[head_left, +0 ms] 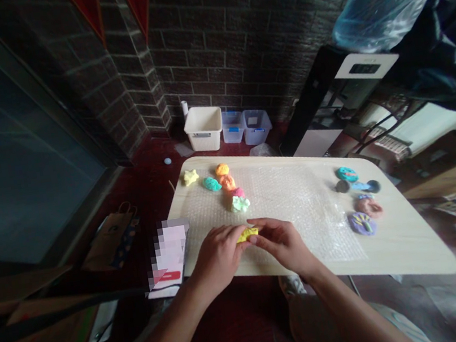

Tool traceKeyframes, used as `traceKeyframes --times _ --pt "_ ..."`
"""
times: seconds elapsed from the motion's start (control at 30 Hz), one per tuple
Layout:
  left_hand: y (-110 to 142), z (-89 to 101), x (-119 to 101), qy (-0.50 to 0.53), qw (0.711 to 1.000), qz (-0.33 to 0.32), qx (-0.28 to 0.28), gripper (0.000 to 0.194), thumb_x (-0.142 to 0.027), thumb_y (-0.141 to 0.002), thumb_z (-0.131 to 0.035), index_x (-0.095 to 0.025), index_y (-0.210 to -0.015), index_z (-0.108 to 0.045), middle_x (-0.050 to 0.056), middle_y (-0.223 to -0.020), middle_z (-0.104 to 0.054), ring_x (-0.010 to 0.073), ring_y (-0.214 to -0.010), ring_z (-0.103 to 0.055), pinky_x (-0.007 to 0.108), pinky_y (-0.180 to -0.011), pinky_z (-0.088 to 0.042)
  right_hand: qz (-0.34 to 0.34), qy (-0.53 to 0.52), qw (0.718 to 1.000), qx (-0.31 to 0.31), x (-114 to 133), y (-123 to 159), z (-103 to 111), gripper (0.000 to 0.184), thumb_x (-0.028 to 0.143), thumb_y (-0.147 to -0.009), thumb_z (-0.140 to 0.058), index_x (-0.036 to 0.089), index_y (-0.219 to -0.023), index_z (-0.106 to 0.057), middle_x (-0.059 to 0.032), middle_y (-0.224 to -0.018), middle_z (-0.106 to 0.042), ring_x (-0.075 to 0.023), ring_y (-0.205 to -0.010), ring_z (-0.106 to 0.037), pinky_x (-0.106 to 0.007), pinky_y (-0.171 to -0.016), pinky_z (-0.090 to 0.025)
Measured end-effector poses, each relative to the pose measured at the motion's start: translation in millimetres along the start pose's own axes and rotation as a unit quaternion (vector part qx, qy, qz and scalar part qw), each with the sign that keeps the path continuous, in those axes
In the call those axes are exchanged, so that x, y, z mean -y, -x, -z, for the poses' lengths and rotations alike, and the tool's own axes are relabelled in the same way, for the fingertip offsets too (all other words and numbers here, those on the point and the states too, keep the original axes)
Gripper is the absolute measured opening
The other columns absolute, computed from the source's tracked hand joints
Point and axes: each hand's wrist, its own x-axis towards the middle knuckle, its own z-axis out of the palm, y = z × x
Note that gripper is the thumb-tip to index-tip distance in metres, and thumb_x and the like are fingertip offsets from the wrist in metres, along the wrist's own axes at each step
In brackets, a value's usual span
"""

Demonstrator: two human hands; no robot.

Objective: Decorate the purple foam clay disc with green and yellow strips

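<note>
A small yellow piece of what looks like modelling clay [247, 235] is held between my two hands near the front edge of the table. My left hand [221, 252] grips its left end, the fingers closed over it. At its right end, my right hand [282, 241] pinches it with the thumb in front. Just beyond lies a pale green clay piece [240, 204] with a wavy edge. Behind that are a pink piece [237, 192], an orange-red one [227, 182], an orange one [222, 169], a teal one [211, 183] and a pale yellow star-like piece [190, 177].
Bubble wrap [292, 201] covers much of the light wooden table [411, 246]. On its right side sit a teal disc [347, 174], a dumbbell-shaped piece [359, 186], a pinkish ring [371, 207] and a purple disc [363, 224]. Storage bins [205, 131] stand by the brick wall.
</note>
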Motion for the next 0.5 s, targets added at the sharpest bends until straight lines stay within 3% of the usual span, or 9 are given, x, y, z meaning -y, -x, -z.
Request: traceKeyframes --times 0.3,0.4,0.5 --pt "-0.1 5.6 -3.1 -0.047 0.999 -0.02 0.007 0.025 -0.007 -0.097 -0.054 -0.02 -0.11 -0.071 0.01 -0.103 -0.079 0.0303 -0.097 -0.073 0.043 -0.084 -0.053 -0.006 0.011 1.0 -0.003 1.4 1.3 -0.5 0.03 0.04 -0.083 -0.09 0.02 -0.104 -0.083 -0.0068 -0.09 -0.083 -0.0194 -0.079 -0.075 -0.034 -0.076 -0.061" --pt "-0.1 4.1 -3.8 -0.044 0.999 -0.013 0.014 0.022 -0.01 -0.1 -0.053 -0.021 -0.105 -0.071 0.008 -0.098 -0.079 0.0277 -0.093 -0.073 0.04 -0.083 -0.053 0.007 0.046 0.999 -0.007 3.2 1.3 0.0 0.03 0.044 -0.086 -0.087 0.019 -0.102 -0.085 -0.0057 -0.081 -0.08 -0.0174 -0.069 -0.07 -0.032 -0.067 -0.059" --pt "1.8 1.9 -5.1 -0.008 1.0 0.012 0.011 0.016 -0.019 -0.103 -0.054 -0.022 -0.11 -0.069 0.008 -0.102 -0.079 0.0261 -0.094 -0.073 0.038 -0.083 -0.054 0.029 0.069 0.997 -0.007 7.1 0.7 1.3 0.028 0.044 -0.089 -0.083 0.02 -0.103 -0.085 -0.0069 -0.084 -0.081 -0.0194 -0.073 -0.073 -0.033 -0.07 -0.061"
